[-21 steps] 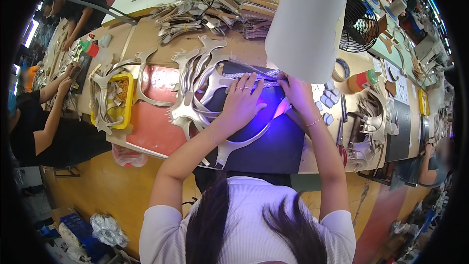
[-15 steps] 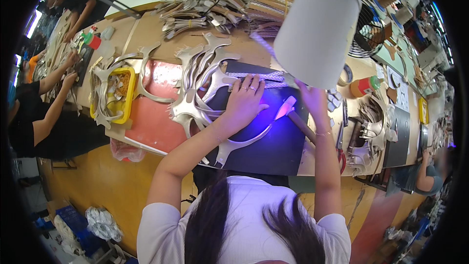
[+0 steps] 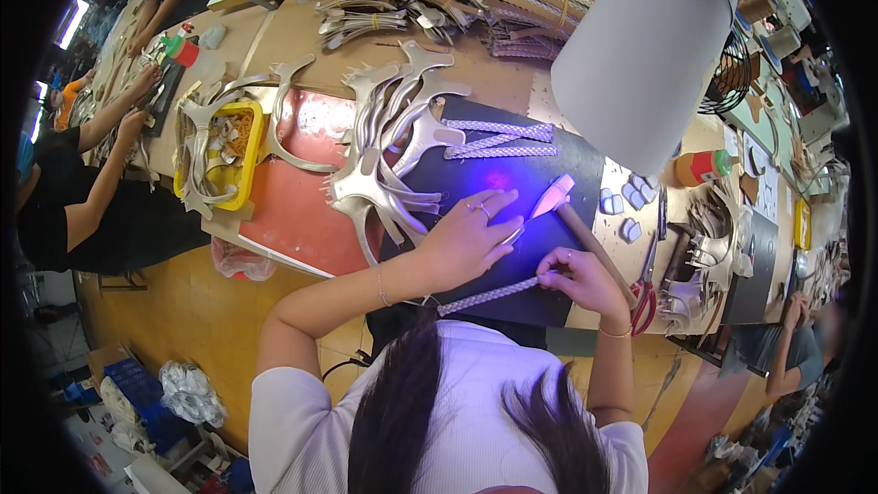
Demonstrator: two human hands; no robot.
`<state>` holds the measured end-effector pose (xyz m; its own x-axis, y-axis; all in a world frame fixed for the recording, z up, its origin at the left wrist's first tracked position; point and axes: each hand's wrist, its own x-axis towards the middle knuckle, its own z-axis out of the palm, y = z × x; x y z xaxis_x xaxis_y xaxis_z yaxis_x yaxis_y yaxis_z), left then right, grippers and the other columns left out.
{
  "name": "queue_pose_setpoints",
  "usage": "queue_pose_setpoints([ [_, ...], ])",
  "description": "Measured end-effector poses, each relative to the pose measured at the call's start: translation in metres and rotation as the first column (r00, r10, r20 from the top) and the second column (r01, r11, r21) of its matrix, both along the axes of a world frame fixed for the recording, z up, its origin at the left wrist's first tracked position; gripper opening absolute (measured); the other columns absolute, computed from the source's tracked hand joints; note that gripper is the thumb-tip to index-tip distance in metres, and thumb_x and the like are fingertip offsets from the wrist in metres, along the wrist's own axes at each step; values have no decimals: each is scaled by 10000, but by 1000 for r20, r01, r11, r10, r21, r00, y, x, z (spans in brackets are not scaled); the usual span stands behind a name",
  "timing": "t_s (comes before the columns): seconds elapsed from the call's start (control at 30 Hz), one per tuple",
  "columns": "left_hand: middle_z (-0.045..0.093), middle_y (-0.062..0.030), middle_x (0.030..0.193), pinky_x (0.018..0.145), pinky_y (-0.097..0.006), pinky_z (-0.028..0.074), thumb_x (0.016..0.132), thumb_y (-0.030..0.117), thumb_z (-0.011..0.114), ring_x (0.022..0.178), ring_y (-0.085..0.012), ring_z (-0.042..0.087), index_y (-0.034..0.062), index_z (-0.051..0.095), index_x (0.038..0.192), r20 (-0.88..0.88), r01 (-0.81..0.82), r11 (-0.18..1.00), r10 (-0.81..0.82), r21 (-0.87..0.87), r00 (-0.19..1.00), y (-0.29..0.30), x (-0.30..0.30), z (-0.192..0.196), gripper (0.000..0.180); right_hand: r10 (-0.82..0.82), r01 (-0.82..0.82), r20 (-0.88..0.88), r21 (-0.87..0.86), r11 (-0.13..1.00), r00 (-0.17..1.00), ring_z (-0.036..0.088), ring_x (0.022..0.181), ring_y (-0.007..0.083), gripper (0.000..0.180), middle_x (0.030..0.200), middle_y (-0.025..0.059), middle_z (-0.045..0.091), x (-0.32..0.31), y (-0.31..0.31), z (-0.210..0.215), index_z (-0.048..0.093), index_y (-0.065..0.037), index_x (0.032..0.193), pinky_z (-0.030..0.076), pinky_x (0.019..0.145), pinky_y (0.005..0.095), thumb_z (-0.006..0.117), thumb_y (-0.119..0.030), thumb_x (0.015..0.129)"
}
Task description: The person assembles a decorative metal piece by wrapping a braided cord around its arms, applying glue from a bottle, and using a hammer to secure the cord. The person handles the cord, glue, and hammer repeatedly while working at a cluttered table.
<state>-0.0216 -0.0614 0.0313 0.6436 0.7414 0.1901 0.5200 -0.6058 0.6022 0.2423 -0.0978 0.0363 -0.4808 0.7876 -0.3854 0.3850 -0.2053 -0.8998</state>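
Note:
Between the thumb and index finger of my left hand point(image 3: 471, 233) is a curved silver leather strap piece point(image 3: 517, 236); its end, lit pink, points up and right, and the rest is hidden under the hand. My right hand point(image 3: 585, 282) is closed, pinching the right end of a silver braided strip point(image 3: 489, 295), which slants down left near the table's front edge. Both hands are over a black mat point(image 3: 540, 256) lit by blue light. Braided strips point(image 3: 503, 139) lie on its far part. A wooden-handled tool point(image 3: 594, 252) rests beside my right hand.
Silver cut pieces point(image 3: 366, 178) are heaped on the left, beside a yellow tray point(image 3: 247, 160). A white lamp shade point(image 3: 640, 64) hangs over the far right. Red-handled scissors point(image 3: 646, 302), small grey pads point(image 3: 631, 197) and a bottle point(image 3: 702, 166) sit right. Co-workers are at both sides.
Both hands have come back toward me from the far strips. My right hand now holds one braided strip near the front edge, and my left hand has moved onto the curved strap piece.

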Motion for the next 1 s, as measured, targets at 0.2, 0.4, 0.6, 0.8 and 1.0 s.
queue_pose_setpoints([
  [0.2, 534, -175, 1344, 1021, -474, 434, 851, 155, 668, 1205, -358, 524, 16, 636, 1166, -33, -26, 995, 30, 98, 999, -28, 17, -12, 346, -206, 192, 225, 82, 978, 952, 660, 686, 157, 179, 806, 93, 693, -26, -9, -3, 647, -10, 1011, 517, 643, 293, 725, -70, 861],
  [0.4, 570, -154, 1328, 979, -443, 439, 822, 90, 599, 1162, -305, 559, -36, 617, 1170, -92, 11, 985, 5, 173, 996, -34, 21, -28, 370, -321, 269, 226, 234, 934, 920, 677, 768, 249, 241, 840, 131, 689, -43, -19, -4, 638, -22, 1053, 529, 711, 339, 737, -89, 844],
  [0.6, 584, -165, 1279, 1002, -428, 433, 827, 95, 598, 1153, -297, 551, -70, 589, 1236, -97, -9, 979, 29, 206, 995, -36, 19, -31, 441, -412, 343, 188, 312, 886, 892, 653, 743, 255, 275, 887, 132, 666, -57, -19, -5, 632, -18, 1068, 529, 701, 356, 752, -93, 832],
  [0.8, 595, -132, 1219, 989, -430, 432, 836, 142, 656, 1172, -292, 536, -46, 612, 1207, -116, -35, 982, 57, 188, 992, -39, 18, -31, 418, -506, 318, 224, 556, 768, 833, 600, 851, 282, 315, 999, 102, 594, -61, -22, -13, 653, -40, 1069, 509, 769, 390, 785, -124, 795],
  [1.0, 598, -108, 1242, 982, -451, 415, 874, 202, 684, 1186, -273, 532, 24, 651, 1183, -128, -69, 974, 98, 215, 987, -47, 21, -32, 359, -552, 141, 305, 769, 623, 776, 542, 944, 274, 292, 1000, 68, 594, -56, -31, -28, 692, -80, 1005, 445, 823, 400, 801, -213, 770],
])
